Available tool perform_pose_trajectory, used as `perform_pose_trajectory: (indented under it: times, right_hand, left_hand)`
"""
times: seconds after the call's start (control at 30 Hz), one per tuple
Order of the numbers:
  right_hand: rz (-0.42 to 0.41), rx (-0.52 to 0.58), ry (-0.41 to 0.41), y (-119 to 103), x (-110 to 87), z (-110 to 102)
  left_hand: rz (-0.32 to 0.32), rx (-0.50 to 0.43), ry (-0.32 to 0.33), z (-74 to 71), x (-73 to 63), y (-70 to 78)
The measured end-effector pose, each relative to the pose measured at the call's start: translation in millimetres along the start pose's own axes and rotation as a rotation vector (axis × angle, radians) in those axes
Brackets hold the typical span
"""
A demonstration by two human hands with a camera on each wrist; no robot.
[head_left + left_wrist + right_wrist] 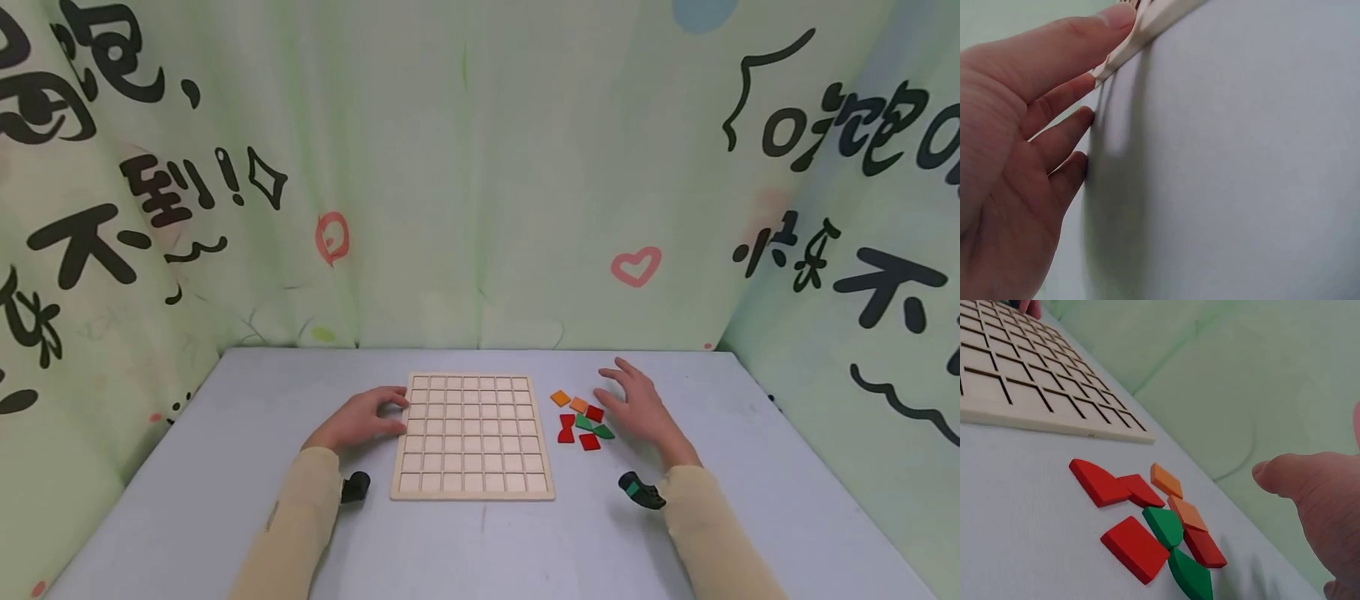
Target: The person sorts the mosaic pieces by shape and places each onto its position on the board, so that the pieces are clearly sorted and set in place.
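A pale wooden grid board [472, 497] lies flat in the middle of the table. My left hand [369, 419] is at its left edge, thumb and fingertips touching the rim, fingers only slightly bent; the left wrist view shows the thumb [1119, 17] against the board's side [1160, 19]. To the board's right lies a loose group of small flat pieces: red squares [1135, 549], red curved pieces [1096, 484], green curved pieces [1163, 526] and orange squares [1166, 480]. Just right of them hovers my right hand [637, 404], fingers spread and holding nothing.
The white table [480, 554] reaches back to a pale green curtain [480, 183] printed with black lettering and hearts. Curtain also hangs along both sides. A black wrist device [356, 487] sits at the left cuff, and another black device [642, 492] at the right.
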State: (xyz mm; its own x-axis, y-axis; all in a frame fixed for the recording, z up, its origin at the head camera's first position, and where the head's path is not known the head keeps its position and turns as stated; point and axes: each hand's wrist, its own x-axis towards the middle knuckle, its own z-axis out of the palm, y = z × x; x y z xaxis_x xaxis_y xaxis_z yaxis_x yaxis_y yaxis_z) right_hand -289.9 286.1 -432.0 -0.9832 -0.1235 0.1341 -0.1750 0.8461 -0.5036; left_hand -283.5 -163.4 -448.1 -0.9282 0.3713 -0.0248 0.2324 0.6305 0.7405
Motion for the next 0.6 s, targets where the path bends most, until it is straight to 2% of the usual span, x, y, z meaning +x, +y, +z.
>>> perform_pose_trajectory:
  times: [0.3, 0.47, 0.6]
  right_hand:
    - [0.114, 0.117, -0.025, -1, -6.0, 8]
    - [0.111, 0.114, -0.028, 2, -10.9, 12]
    - [0.108, 0.115, -0.026, 4, -14.0, 17]
  left_hand:
    - [0.017, -0.015, -0.009, 6.7, -2.4, 0.0]
    - [0.024, -0.002, -0.014, 6.7, -1.5, 1.7]
    - [0.071, 0.047, -0.002, 6.2, -3.3, 2.5]
